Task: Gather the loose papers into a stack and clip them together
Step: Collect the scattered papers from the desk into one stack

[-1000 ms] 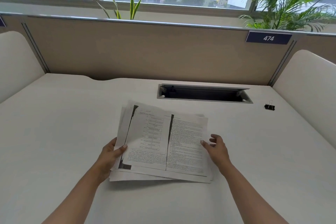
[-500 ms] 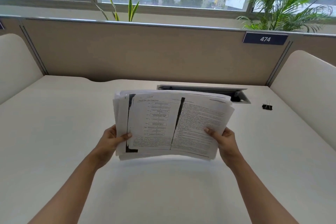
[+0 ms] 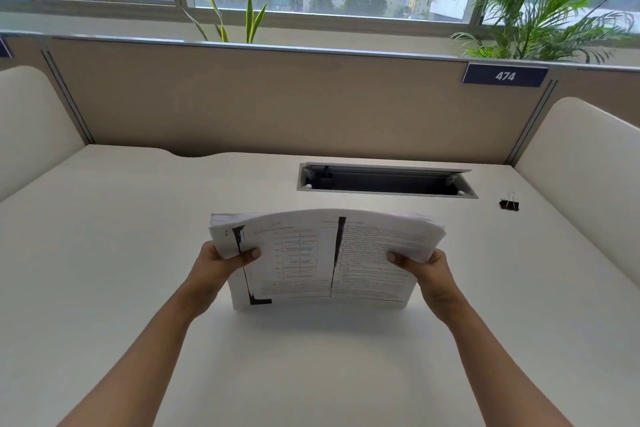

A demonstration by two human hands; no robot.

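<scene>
My fingers (image 3: pixel 251 253) are closed on the papers (image 3: pixel 325 256) from both sides, thumbs pressed on the printed front and the rest curled out of sight behind. The left hand (image 3: pixel 221 262) grips the left edge and the right hand (image 3: pixel 427 267) grips the right.

A second ago the sheets lay almost flat on the desk (image 3: pixel 104 253), fanned and crooked, with my right hand open beside them and holding nothing. Now both hands have them up and tipped on end. The lower edge is down at the desk surface, touching or just above it, I cannot tell which. The top bows back away from me.

The loose corners have drawn in. The left and bottom edges look close to flush, while the far sheets at the top right are fanned a little. So I judge the gathering nearly done: a tap or two on the desk should square them.

The binder clip (image 3: pixel 509 204) sits untouched, well off to my right past the cable slot (image 3: pixel 384 182), so one hand must let go to fetch it.
</scene>
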